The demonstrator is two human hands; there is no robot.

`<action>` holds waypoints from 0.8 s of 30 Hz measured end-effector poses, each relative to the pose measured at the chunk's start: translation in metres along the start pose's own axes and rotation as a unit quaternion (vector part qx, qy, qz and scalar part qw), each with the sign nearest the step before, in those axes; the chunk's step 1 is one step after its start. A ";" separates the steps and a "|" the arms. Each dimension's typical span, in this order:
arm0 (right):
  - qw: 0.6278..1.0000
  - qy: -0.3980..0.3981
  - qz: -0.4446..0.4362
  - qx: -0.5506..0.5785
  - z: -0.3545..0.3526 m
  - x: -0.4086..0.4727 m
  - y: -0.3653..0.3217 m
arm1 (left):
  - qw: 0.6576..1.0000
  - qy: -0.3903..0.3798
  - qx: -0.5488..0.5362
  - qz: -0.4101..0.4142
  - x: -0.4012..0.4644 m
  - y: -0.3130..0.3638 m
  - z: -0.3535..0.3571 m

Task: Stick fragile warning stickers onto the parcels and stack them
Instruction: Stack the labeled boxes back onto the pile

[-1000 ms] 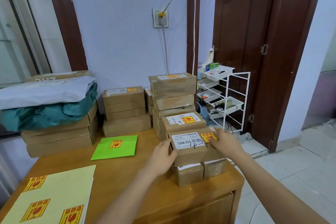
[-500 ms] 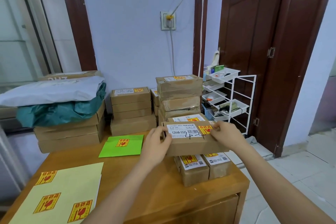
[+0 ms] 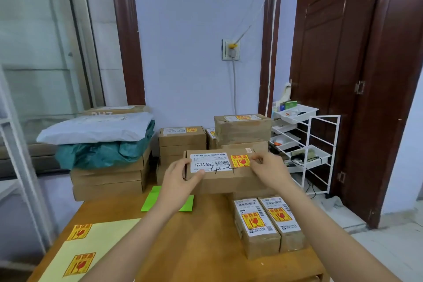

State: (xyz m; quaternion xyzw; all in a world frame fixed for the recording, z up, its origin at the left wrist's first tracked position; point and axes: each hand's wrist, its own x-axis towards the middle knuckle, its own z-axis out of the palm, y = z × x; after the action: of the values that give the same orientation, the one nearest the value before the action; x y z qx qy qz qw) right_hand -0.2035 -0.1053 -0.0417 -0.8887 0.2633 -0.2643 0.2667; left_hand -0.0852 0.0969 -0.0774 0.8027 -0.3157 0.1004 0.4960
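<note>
Nearest the camera, a pale yellow sticker sheet (image 3: 91, 252) lies at the front left of the wooden tabletop (image 3: 194, 247), with 2 fragile stickers showing on it. To the right, 2 small parcels (image 3: 267, 224) stand side by side, touching, each with a white label and a fragile sticker on top.

Both forearms reach forward over the tabletop. The left hand (image 3: 178, 181) grips the left end of a flat brown parcel (image 3: 224, 171), thumb on the white shipping label (image 3: 209, 162) and fingers curled around the near edge. The right hand (image 3: 270, 169) holds the right end, fingers curled over the top edge just beside the yellow fragile sticker (image 3: 239, 160) already stuck next to the label. The parcel is held level above the tabletop, in front of the rear stacks; whether it rests on a box beneath cannot be told.

A green sheet (image 3: 151, 199) lies on the tabletop under the left wrist, partly hidden.

Farther back, a stack of labelled boxes (image 3: 182, 142) sits centre, with a taller stack (image 3: 242, 129) to its right. At the left, large flat cartons (image 3: 107, 176) carry a teal bag (image 3: 100, 154) and a white mailer (image 3: 96, 129). A white wire rack (image 3: 306, 144) stands beside the tabletop at the right, near a dark wooden door (image 3: 332, 64).
</note>
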 end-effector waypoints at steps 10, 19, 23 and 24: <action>0.997 0.007 -0.069 0.044 -0.001 0.026 -0.042 | 1.000 -0.012 0.017 0.004 0.029 -0.005 -0.029; 0.969 0.027 -0.074 0.234 0.010 0.055 -0.073 | 0.997 0.066 -0.028 -0.005 0.062 -0.008 -0.049; 0.943 0.014 -0.069 0.324 0.023 0.069 -0.083 | 0.996 0.071 -0.057 -0.017 0.078 -0.009 -0.054; 0.937 0.014 -0.067 0.343 0.027 0.072 -0.084 | 0.995 0.073 -0.064 -0.020 0.083 -0.009 -0.054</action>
State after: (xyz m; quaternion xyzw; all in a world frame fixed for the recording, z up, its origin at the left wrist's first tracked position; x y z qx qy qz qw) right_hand -0.1078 -0.0795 0.0145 -0.7550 0.0997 -0.3679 0.5335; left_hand -0.0066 0.1129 -0.0186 0.7663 -0.2681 0.1279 0.5697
